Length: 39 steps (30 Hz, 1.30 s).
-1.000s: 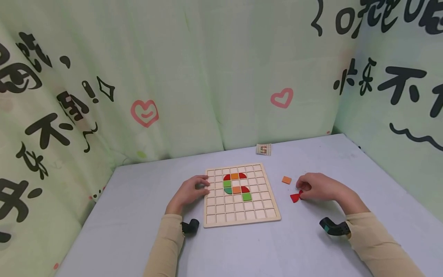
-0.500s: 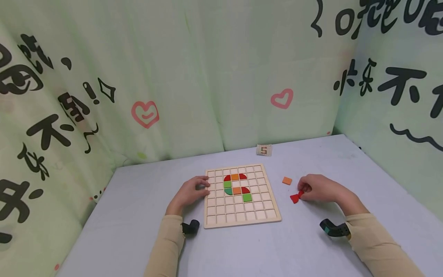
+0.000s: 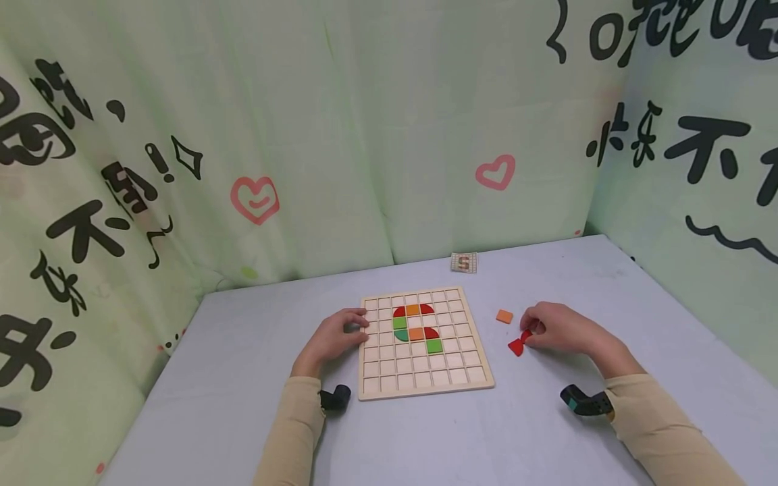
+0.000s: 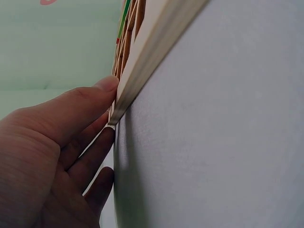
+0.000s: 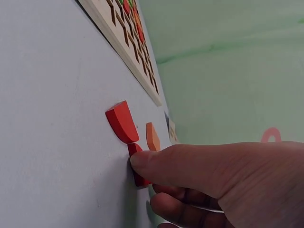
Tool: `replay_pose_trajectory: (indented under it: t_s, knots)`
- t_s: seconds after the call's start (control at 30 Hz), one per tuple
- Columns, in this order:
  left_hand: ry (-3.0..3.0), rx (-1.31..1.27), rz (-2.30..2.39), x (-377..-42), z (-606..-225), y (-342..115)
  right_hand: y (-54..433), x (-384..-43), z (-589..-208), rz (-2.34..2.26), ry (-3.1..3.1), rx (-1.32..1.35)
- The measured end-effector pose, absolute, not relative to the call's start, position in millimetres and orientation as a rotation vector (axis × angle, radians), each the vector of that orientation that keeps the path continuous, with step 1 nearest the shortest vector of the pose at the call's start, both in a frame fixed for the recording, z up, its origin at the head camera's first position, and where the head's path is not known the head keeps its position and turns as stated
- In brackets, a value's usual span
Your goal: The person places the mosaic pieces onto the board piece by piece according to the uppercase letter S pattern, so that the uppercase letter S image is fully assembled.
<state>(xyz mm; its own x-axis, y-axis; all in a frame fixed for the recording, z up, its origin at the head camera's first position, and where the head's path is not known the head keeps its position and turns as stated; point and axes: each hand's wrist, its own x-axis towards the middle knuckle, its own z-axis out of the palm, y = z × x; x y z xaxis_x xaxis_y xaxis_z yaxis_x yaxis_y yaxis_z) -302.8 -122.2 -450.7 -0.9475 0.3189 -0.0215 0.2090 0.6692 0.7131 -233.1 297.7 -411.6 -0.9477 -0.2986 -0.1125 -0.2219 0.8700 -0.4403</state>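
A wooden grid board lies on the table, with red, orange and green tiles set in some of its cells. My left hand rests against its left edge; in the left wrist view the thumb touches the rim and the fingers are fairly straight. To the right of the board, my right hand pinches a red quarter-circle tile between thumb and fingers, low over the table. Another red quarter-circle tile lies beside it, corners nearly touching. The right fingertips behind the tile are partly hidden.
An orange square tile lies between the board and my right hand. A small patterned card sits near the table's back edge. A printed curtain hangs behind and at the sides of the white table.
My right hand has shifted very slightly left with the red tile, and the other red tile beside it has moved a little left too. The left hand and the board stay put.
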Motion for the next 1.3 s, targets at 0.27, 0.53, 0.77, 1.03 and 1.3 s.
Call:
replay_pose_trajectory:
  t_s: [0.27, 0.53, 0.77, 1.03, 1.3]
  knots:
    - [2.742, 0.441, 1.129, -303.2, -450.8, -122.2, 296.7, -233.2, -414.4, -0.632, 2.887, -0.383]
    - [2.738, 0.420, 1.128, -303.2, -451.7, -121.6, 297.8, -231.3, -412.2, -0.617, 2.882, -0.363]
    - [2.737, 0.421, 1.131, -302.3, -450.2, -121.3, 298.3, -230.6, -411.2, -0.611, 2.870, -0.387]
    - [2.734, 0.420, 1.128, -302.3, -448.7, -120.9, 295.3, -231.1, -412.8, -0.596, 2.863, -0.336]
    - [2.736, 0.422, 1.128, -302.2, -449.5, -120.8, 295.1, -232.8, -411.8, -0.626, 2.827, -0.401]
